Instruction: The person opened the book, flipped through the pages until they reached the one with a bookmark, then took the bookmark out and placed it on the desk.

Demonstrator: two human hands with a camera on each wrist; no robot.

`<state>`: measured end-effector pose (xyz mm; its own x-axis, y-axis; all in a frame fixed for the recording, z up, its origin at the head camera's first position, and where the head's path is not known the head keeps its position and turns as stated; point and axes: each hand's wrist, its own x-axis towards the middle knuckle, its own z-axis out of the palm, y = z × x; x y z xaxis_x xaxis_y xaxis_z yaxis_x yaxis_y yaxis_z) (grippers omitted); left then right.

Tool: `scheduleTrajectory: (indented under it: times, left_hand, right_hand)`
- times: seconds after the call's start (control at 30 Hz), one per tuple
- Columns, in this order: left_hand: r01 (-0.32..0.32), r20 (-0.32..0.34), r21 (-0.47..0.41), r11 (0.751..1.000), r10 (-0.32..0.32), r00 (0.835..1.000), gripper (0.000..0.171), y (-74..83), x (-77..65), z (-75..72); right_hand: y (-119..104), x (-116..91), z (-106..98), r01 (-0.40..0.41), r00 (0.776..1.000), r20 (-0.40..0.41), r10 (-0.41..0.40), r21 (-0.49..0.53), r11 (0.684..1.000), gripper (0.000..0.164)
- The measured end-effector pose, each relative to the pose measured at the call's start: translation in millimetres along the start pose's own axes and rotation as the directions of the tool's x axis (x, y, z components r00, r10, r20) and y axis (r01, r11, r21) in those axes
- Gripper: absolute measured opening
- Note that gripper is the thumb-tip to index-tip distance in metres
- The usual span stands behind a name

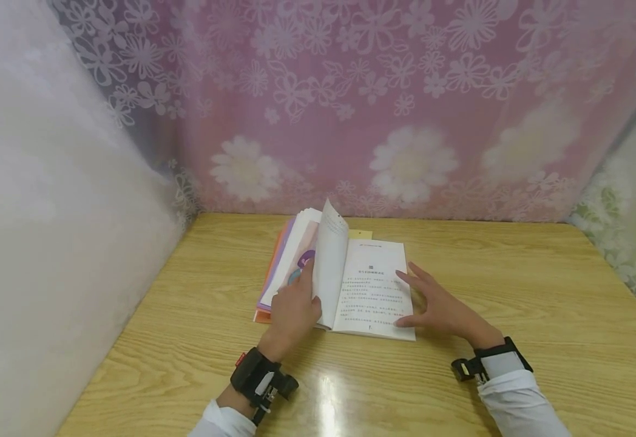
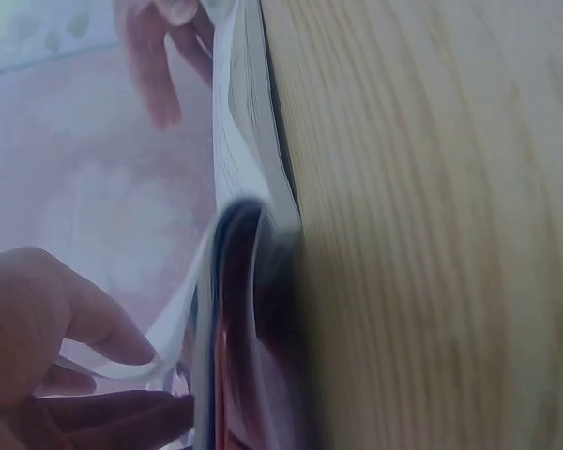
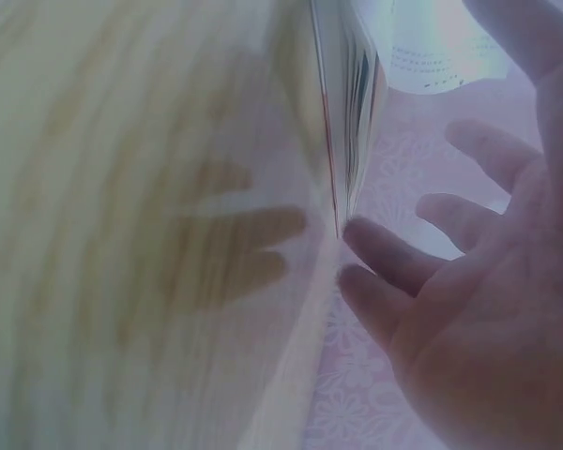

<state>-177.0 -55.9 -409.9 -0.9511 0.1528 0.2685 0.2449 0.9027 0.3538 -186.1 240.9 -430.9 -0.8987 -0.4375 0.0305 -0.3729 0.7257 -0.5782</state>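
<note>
An open book [image 1: 375, 291] with printed text lies on the table, its right page flat. One page [image 1: 331, 261] stands up from the spine, curving leftward. My left hand [image 1: 294, 306] is at the lower part of this raised page, thumb on one side and index finger on the other; in the left wrist view the page [image 2: 174, 328] runs between thumb and fingers. The index finger overlaps the colour picture on the left side. At the book's right edge my right hand [image 1: 440, 303] has its fingers spread, fingertips right at the edge, gripping nothing.
Orange and purple sheets or covers [image 1: 272, 273] show beneath the book's left side, and a yellow piece [image 1: 360, 234] behind its top edge. The wood-grain table [image 1: 514, 291] meets a pink flowered curtain [image 1: 351, 121] at the back and a white cloth [image 1: 50, 212] at left.
</note>
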Motion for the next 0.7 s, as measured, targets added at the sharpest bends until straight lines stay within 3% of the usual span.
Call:
scheduleTrajectory:
  times: [0.13,0.4,0.7]
  left_hand:
    - [0.011,-0.013,-0.015,1.000,-0.011,1.000,0.061,-12.0,0.5,-0.8]
    - [0.114,0.127,-0.043,0.993,-0.108,0.986,0.074,-28.4,-1.1,2.8]
    - [0.097,0.134,0.020,0.995,-0.099,0.986,0.075,-32.8,-0.3,3.3]
  right_hand:
    - [1.0,-0.5,1.3,0.005,1.000,-0.006,-0.005,-0.006,1.000,0.100]
    - [2.4,-1.1,4.2,-0.004,0.999,0.032,0.004,-0.006,1.000,0.099]
    - [3.3,-0.7,6.0,0.008,0.998,0.059,-0.008,-0.004,1.000,0.098]
